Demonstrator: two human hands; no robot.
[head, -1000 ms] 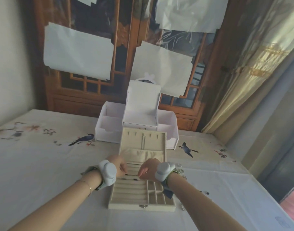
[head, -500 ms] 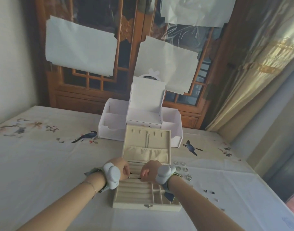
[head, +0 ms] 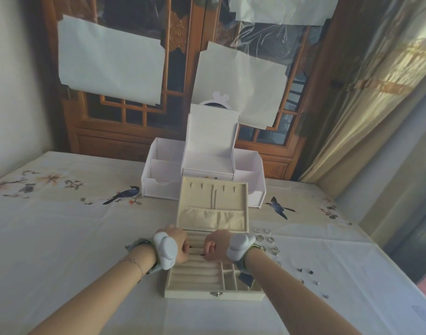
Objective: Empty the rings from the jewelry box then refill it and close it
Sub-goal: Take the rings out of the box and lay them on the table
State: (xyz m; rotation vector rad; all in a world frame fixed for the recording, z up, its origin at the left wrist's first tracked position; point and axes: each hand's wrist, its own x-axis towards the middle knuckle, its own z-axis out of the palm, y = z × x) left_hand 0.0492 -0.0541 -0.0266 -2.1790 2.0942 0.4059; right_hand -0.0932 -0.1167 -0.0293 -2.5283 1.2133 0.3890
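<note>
Hovering hands, velvety beige jewelry box point(head: 214, 279), round rings point(head: 267, 239)

A single wide-angle view from the person's head looks forward and down across the desk point(head: 62, 238). Both forearms reach in from the bottom edge, close to the lens; the wooden doors point(head: 183, 68) stand farther back.

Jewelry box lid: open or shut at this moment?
Open. The jewelry box lid stands upright behind the tray, its inner pocket and hooks facing the camera, with the ring rolls below exposed.
</note>
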